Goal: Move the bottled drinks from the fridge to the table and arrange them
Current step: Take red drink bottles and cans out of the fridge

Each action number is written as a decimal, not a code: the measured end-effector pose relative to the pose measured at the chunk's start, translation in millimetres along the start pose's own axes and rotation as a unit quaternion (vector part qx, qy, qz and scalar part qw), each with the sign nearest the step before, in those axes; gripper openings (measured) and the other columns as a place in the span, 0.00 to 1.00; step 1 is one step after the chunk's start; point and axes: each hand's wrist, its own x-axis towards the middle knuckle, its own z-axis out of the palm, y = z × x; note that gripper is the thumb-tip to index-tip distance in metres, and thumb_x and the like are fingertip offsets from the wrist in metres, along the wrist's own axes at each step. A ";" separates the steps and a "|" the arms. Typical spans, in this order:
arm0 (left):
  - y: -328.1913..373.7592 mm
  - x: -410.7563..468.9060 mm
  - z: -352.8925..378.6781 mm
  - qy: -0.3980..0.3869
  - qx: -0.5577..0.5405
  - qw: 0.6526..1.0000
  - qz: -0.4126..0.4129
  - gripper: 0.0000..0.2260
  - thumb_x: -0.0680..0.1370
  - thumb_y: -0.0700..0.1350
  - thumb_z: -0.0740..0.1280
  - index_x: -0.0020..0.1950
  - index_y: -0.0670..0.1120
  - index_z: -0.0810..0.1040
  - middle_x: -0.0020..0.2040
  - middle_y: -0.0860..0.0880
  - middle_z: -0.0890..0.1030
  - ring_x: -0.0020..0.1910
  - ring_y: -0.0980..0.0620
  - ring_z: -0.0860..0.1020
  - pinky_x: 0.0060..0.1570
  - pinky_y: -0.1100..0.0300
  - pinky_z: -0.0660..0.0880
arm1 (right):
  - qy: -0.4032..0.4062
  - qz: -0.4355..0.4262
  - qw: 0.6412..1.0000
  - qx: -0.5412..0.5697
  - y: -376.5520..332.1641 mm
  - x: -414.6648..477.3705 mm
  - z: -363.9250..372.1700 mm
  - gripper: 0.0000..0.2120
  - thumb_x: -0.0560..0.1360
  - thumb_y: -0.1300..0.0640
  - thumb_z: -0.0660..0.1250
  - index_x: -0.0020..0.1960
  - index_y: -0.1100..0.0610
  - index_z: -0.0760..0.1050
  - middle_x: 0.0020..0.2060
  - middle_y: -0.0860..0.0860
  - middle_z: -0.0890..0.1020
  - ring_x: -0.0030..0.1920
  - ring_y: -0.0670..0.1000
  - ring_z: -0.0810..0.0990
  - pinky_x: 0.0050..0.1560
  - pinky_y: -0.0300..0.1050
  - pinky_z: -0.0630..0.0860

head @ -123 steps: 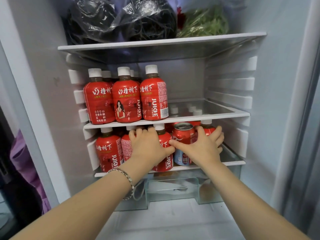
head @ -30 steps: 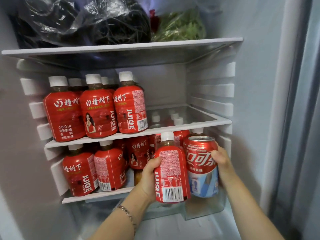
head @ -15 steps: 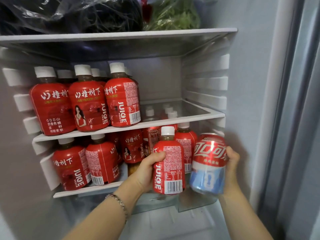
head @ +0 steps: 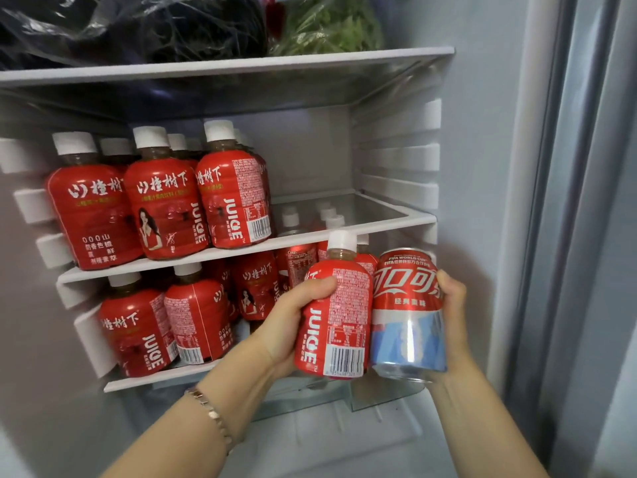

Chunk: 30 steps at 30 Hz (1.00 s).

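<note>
In front of the open fridge (head: 482, 167), head view: the left hand (head: 296, 326) is wrapped around 1 red juice bottle (head: 336, 315), held upright off the shelves, at about 5 o'clock from frame centre. The right hand (head: 451, 315) clasps a red-and-blue cola can (head: 408, 315), tilted slightly, touching the bottle at its 3 o'clock side. More red bottles stand on the middle shelf (head: 344, 232) and lower shelf (head: 155, 379), toward 9 o'clock. Bagged greens (head: 327, 25) lie at 12 o'clock. A bracelet (head: 210, 414) circles the left wrist.
</note>
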 end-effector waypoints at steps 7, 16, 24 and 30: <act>15.9 -32.7 10.0 0.035 -0.020 0.999 0.032 0.26 0.49 0.48 0.78 0.45 0.41 0.82 0.40 0.41 0.83 0.36 0.46 0.82 0.41 0.52 0.80 | -0.012 0.013 0.999 -0.026 -2.0 -30.7 25.9 0.23 0.54 0.38 0.68 0.35 0.57 0.82 0.30 0.55 0.83 0.29 0.52 0.83 0.29 0.43 0.80; -39.4 -101.9 -3.7 0.099 -0.061 0.993 -0.009 0.37 0.39 0.53 0.82 0.46 0.41 0.84 0.44 0.39 0.84 0.39 0.43 0.83 0.42 0.48 0.81 | 0.051 0.075 0.981 -0.173 47.8 -83.5 29.4 0.26 0.58 0.40 0.69 0.48 0.56 0.78 0.40 0.57 0.85 0.38 0.54 0.84 0.48 0.51 0.79; -75.5 -191.2 3.8 0.173 -0.037 0.984 -0.014 0.47 0.38 0.56 0.82 0.55 0.42 0.77 0.45 0.40 0.84 0.42 0.43 0.83 0.48 0.47 0.78 | -0.016 0.084 0.960 -0.266 85.5 -135.6 52.7 0.27 0.61 0.42 0.75 0.55 0.52 0.75 0.44 0.52 0.86 0.44 0.53 0.85 0.46 0.49 0.80; -96.1 -262.0 28.9 0.296 -0.063 0.950 0.069 0.44 0.39 0.56 0.82 0.52 0.41 0.78 0.45 0.41 0.84 0.41 0.45 0.84 0.40 0.52 0.81 | -0.151 0.114 0.937 -0.293 98.3 -162.5 80.2 0.24 0.59 0.43 0.68 0.52 0.51 0.76 0.40 0.50 0.86 0.40 0.50 0.85 0.42 0.46 0.79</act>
